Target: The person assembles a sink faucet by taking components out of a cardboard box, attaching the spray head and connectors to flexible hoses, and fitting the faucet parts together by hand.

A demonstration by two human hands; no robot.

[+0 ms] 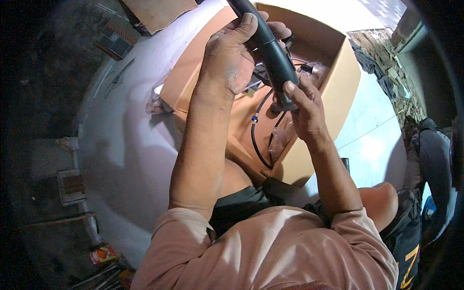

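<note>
Step in hand: the tube [273, 55], black, appears to be undergoing two-handed handling or inspection. It is held tilted above the open box [340, 92], with its far end leading left and out of view. The left hand [229, 48] grasps the farther section, thumb on top, fingers beneath. The right hand [308, 106] grasps the near end, thumb close to the rim.

Next move: any turning or lowering would call for support at both ends and clearance from the box walls.

Surroundings: a black hose [253, 140] with a blue fitting [254, 118] lies curved inside the box, beside clear plastic [277, 142]. Whether the hose joins the tube cannot be determined. More plastic [157, 104] lies left of the box on the pale floor [125, 159].

Obstructions: the hose could snag on a lowered tube; the far wall and left forearm limit side movement.
</note>
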